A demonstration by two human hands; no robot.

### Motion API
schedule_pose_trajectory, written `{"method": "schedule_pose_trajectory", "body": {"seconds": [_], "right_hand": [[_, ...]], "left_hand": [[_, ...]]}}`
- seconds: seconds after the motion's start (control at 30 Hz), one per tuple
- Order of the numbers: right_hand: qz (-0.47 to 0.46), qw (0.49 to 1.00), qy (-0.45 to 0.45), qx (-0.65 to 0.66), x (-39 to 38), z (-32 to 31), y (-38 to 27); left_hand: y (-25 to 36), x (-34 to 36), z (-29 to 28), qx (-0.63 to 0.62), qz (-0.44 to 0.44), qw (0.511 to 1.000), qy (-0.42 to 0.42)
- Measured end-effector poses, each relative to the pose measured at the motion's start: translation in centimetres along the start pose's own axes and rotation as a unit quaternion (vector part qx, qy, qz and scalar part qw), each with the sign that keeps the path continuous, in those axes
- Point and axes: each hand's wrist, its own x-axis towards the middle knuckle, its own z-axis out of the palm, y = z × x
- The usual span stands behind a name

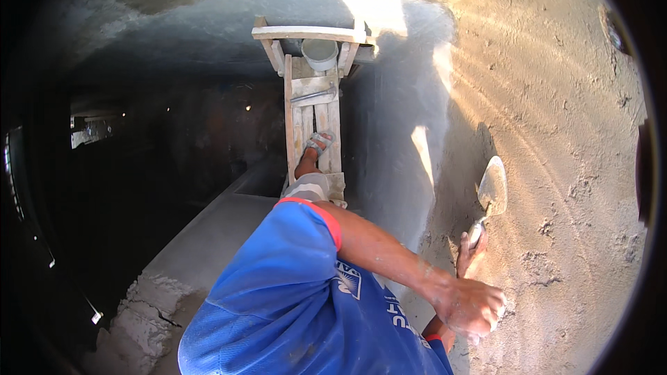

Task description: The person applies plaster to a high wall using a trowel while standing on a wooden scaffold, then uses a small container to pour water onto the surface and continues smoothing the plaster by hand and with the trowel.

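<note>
Head view looked down on a person plastering a wall while standing on a wooden scaffold board [314,125], one sandalled foot [317,144] planted on it. One hand [471,250], which I took for the right, had its fingers wrapped round the handle of a trowel [492,189]; the blade stood just beyond the fingertips, lying against the plastered wall [556,132]. The other hand [474,309], which I took for the left, hung nearer the body, its fingers curled into a loose fist smeared with mortar; I could not tell whether anything lay inside them.

Much of the coat seemed to be on already: the surface around and above the fingers was covered in grey-brown mortar with curved sweep marks. It was not yet finished, by my judgement, for rough clumps and ridges sat just beside the fingers and further out. A grey bucket [319,52] rested at the far end of the board, well away from both hands.
</note>
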Motion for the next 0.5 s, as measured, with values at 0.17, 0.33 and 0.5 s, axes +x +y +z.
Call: {"method": "schedule_pose_trajectory", "body": {"seconds": [0.17,0.33,0.5], "right_hand": [[-0.044,0.999,0.020,0.025,0.9,-0.9,-3.2],[-0.057,0.994,0.073,0.060,0.9,-0.9,-2.6],[-0.051,0.992,0.085,0.074,0.8,-0.6,-2.6]], "left_hand": [[-0.6,-8.6,-10.6,0.059,-0.347,0.930,-0.108],[1.2,-19.7,-19.6,0.253,-0.633,0.678,-0.274],[6.5,-27.6,-28.0,0.272,-0.790,0.424,-0.349]]}}
